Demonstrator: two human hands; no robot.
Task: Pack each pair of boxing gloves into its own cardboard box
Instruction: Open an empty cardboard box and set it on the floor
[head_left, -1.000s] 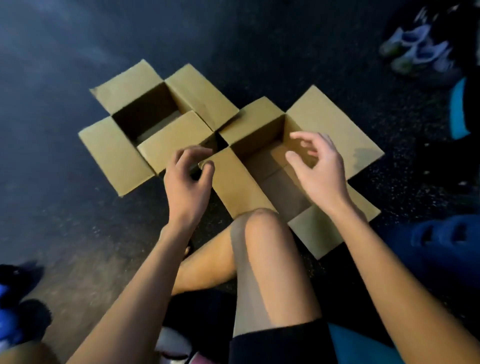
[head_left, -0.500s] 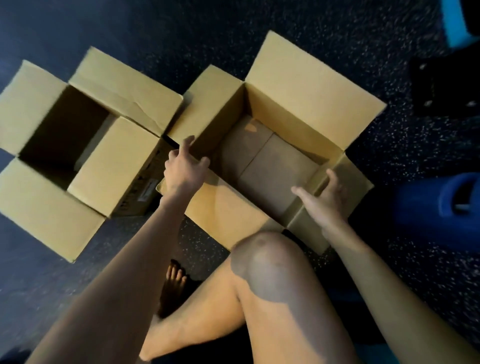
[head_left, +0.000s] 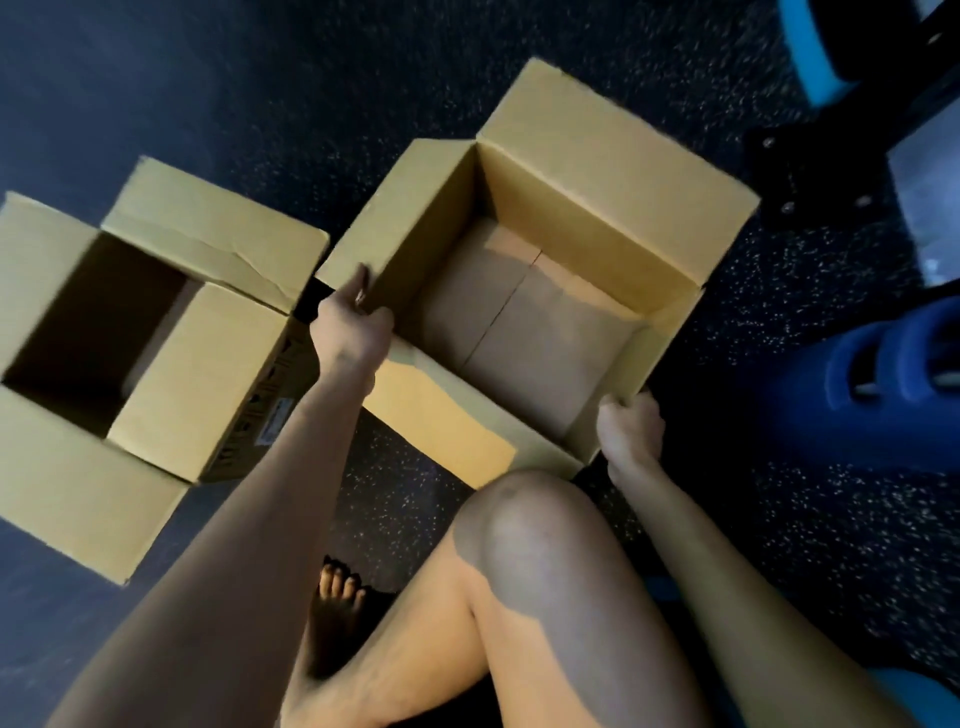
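**Steadying right box, nothing packed**

Open brown cardboard box (head_left: 200, 374) sat at left and looked empty. My left hand (head_left: 353, 332) pinched the left wall of the second open cardboard box (head_left: 571, 218), and my right hand (head_left: 631, 431) clutched its near-right corner. Blue padded shape (head_left: 857, 395) lay far right, likely a glove. Next: let go, fetch it.

A dark rubber floor with pale speckles (head_left: 260, 78) fills the frame. On it, at the left edge, sits the left open brown cardboard box (head_left: 208, 364), flaps spread outward. The right open brown cardboard box (head_left: 613, 171) is at the centre, just beside the first, its flaps also folded out. A rounded blue padded object (head_left: 872, 384), blurred, lies at the right edge. A black bolted metal base plate (head_left: 810, 171) rests upper right. A bare foot (head_left: 337, 613) is planted lower centre
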